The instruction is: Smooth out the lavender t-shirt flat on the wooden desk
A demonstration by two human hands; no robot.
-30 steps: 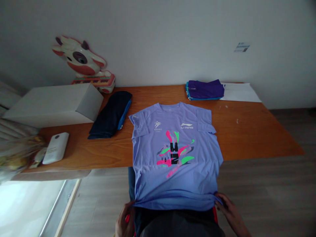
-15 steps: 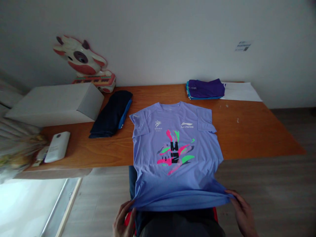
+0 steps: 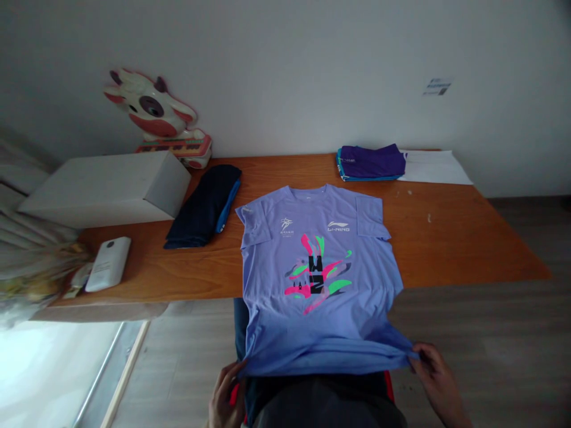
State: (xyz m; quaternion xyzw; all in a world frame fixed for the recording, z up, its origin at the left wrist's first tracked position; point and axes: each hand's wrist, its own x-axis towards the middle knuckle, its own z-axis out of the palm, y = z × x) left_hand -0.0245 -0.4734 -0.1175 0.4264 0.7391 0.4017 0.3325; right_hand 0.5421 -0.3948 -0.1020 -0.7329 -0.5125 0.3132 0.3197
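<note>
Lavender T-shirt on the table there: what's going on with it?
A person is holding the lavender T-shirt by its bottom hem, one corner in the left hand and the other in the right hand. It is spread front side up, its upper part on the wooden table and its lower part drawn past the near edge toward the person's lap. A folded dark garment lies to its left, and folded purple clothing lies near the wall.
</note>
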